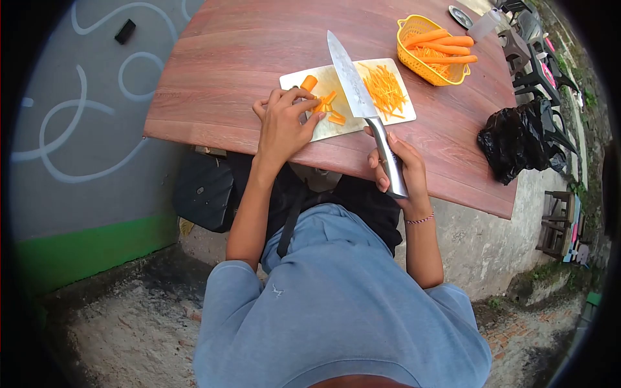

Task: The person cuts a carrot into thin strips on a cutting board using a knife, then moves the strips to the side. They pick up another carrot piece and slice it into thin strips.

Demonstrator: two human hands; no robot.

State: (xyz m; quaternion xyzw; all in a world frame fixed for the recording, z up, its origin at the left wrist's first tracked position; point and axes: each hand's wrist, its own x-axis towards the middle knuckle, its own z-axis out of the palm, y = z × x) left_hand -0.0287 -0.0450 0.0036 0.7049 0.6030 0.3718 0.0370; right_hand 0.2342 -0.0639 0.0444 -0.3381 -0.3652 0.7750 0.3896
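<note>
A white cutting board [352, 123] lies at the table's near edge. My left hand [284, 123] bends over its left side, thumb and fingertips pinching at cut carrot pieces [336, 118]; the fingers partly hide them. A short carrot chunk [308, 83] rests just beyond the fingers. My right hand [407, 161] is wrapped round the metal handle of a large kitchen knife [352, 84]. The blade points away from me and is held over the middle of the board. Right of the blade is a pile of carrot strips [386, 90].
A yellow basket [430, 76] with whole carrots and shreds stands at the right on the reddish wooden table [239, 52]. Farther back are a plate [460, 17] and a translucent bottle [484, 26]. A black plastic bag [514, 139] sits at the right edge; chairs are beyond it.
</note>
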